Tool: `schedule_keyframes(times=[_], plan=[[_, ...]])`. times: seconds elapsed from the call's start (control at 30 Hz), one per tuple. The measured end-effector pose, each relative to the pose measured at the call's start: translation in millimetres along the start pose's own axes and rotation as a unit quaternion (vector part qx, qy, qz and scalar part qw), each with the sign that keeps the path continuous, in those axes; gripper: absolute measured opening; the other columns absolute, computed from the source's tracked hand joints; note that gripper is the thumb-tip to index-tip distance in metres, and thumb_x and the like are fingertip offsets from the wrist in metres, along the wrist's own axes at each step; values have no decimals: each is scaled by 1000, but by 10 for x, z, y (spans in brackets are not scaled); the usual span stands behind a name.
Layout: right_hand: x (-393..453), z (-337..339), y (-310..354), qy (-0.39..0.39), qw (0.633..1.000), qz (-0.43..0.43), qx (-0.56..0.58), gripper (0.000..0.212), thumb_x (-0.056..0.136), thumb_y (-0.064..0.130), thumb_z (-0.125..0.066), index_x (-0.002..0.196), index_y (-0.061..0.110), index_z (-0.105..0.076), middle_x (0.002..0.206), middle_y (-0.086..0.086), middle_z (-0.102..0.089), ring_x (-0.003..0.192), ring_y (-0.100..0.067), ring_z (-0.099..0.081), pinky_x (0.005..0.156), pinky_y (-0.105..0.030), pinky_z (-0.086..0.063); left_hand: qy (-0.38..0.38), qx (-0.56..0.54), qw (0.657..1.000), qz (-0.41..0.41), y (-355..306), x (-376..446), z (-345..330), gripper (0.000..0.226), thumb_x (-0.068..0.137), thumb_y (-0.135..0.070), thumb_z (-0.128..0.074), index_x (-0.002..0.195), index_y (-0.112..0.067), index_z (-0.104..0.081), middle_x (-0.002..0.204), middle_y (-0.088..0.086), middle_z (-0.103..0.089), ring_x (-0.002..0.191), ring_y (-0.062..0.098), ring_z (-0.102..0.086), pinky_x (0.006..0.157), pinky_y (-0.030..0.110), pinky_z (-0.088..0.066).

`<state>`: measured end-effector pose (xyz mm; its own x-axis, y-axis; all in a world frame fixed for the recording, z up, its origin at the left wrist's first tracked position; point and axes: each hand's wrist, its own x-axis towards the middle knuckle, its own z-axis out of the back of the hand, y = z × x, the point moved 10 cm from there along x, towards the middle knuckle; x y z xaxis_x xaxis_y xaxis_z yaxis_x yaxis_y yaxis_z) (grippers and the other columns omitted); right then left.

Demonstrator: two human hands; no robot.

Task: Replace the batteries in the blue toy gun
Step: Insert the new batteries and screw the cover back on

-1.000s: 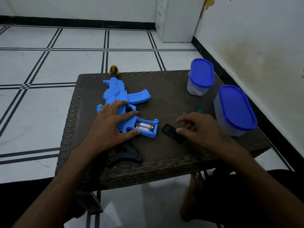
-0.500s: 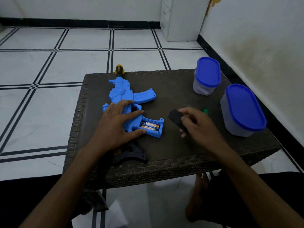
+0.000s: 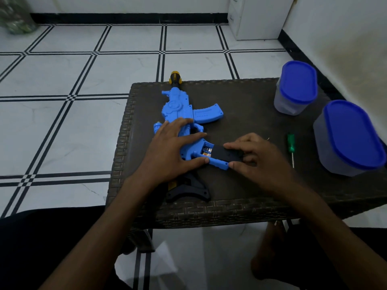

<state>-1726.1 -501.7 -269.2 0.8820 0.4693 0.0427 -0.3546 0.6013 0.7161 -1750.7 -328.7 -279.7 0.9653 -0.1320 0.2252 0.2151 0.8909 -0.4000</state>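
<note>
— On the dark wicker table [image 3: 240, 95], near its left edge, lies the blue toy gun [image 3: 180, 107] on its side, muzzle pointing away; why is the left hand [image 3: 167, 155] spread over it?

— I judge it a steadying press; the fingers lie straight and flat across the body, gripping nothing, so the toy cannot slide while the other hand works at the battery compartment [image 3: 206, 151].

— And the right hand [image 3: 257, 160]?

— Fingertips and thumb pinch the black cover [image 3: 227, 154], which sits partly over the compartment; at its left end the batteries [image 3: 207, 151] show in the gap, so the cover is not yet fully seated.

— So the job is nearly done?

— Probably; cells are in, the lid is going on; whether they are the fresh ones I cannot tell.

— The green screwdriver [image 3: 291, 143]?

— Lying on the table just right of the working hand, within easy reach; I would guess a screw needs fastening afterwards. Two blue-lidded containers [image 3: 297, 82] stand further right, well apart from the toy.
</note>
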Motion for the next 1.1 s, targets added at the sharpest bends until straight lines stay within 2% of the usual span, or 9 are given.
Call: schedule_keyframes(times=[0.17,0.23,0.4,0.47,0.63,0.77,0.93,1.03,1.1], plan=[[-29,133,138,-37,997,55,-43,31,73,18,-83,103,18,-76,99,4,-69,85,-11,-63,81,-34,-52,5,-4,1000,3,10,5,-12,65,77,-70,-55,134,-39,-54,149,-4,-34,138,14,-28,116,49,-23],[-35,107,173,-45,994,70,-71,26,74,21,-83,99,18,-77,97,2,-71,84,-12,-64,81,-33,-51,6,3,1000,1,5,7,-17,65,77,-70,-55,134,-39,-54,149,-4,-34,138,14,-28,115,50,-23],[-15,33,145,-34,996,53,-65,27,75,21,-82,102,21,-76,100,4,-64,70,-11,-61,72,-24,-51,13,13,1000,0,4,14,-39,63,78,-68,-58,134,-39,-54,150,-3,-33,139,16,-28,115,51,-24],[0,52,114,-29,997,44,-62,29,74,21,-83,102,23,-76,103,4,-61,69,-12,-59,70,-21,-49,14,13,1000,1,3,15,-39,64,78,-69,-56,134,-39,-54,150,-2,-33,139,17,-28,115,51,-24],[32,20,74,19,995,39,-89,34,75,20,-81,108,27,-74,107,7,-55,72,2,-51,66,-3,-36,21,6,1000,6,3,16,-28,69,76,-75,-47,134,-39,-54,150,-3,-32,139,16,-27,115,51,-24],[71,-17,123,42,992,60,-103,34,78,20,-79,111,25,-73,113,3,-56,74,-14,-56,66,-2,-36,15,12,1000,0,-5,15,-27,63,78,-68,-58,134,-39,-54,151,-2,-33,140,17,-28,115,51,-23],[78,-48,137,32,990,90,-101,35,75,17,-81,109,21,-75,112,-3,-60,83,-14,-58,71,-5,-37,14,8,1000,3,-15,12,-23,63,78,-67,-58,134,-39,-54,150,-2,-33,141,16,-27,115,50,-23],[77,-72,178,40,983,124,-132,39,74,19,-82,112,19,-74,109,-7,-61,96,-18,-58,78,-22,-44,15,2,1000,2,-23,16,-23,62,78,-64,-62,133,-37,-56,150,-1,-34,140,17,-27,115,51,-22],[72,-86,214,44,976,148,-154,42,72,20,-83,113,16,-73,106,-10,-61,95,-22,-58,78,-30,-48,15,-3,1000,4,-18,18,-20,61,77,-63,-63,133,-37,-56,150,0,-34,140,17,-26,116,52,-21]])
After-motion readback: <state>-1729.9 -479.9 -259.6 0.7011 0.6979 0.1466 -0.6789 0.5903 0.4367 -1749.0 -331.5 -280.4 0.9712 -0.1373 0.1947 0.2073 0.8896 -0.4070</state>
